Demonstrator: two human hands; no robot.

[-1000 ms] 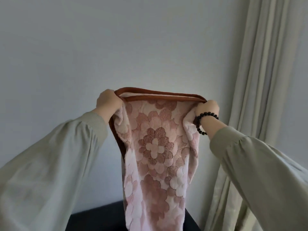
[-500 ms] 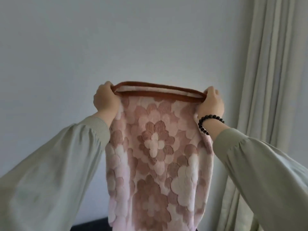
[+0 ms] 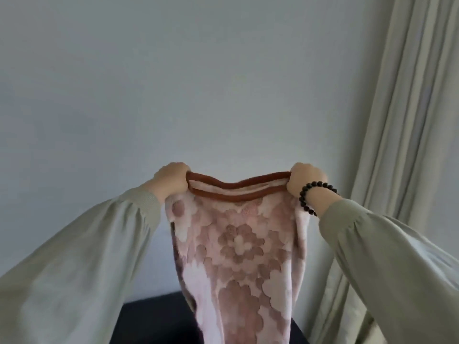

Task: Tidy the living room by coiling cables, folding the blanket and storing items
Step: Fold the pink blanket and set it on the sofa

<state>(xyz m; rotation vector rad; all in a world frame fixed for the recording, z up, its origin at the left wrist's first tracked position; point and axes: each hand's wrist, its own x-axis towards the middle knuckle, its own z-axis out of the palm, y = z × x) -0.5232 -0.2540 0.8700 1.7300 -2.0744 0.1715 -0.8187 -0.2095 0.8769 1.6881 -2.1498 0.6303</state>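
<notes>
A pink blanket [image 3: 238, 254] with a flower pattern and a brown border hangs doubled in front of me, its lower end running out of the frame. My left hand [image 3: 171, 180] grips the top left corner of the border. My right hand [image 3: 304, 178], with a black bead bracelet on the wrist, grips the top right corner. The brown top edge sags a little between the two hands.
A plain pale wall [image 3: 198, 83] fills the background. Light curtains [image 3: 407, 145] hang at the right. A dark piece of furniture [image 3: 154, 321] shows at the bottom behind the blanket.
Both hands have moved apart and sit lower in the view, stretching the blanket's top edge wider. The dark furniture shows again at the bottom.
</notes>
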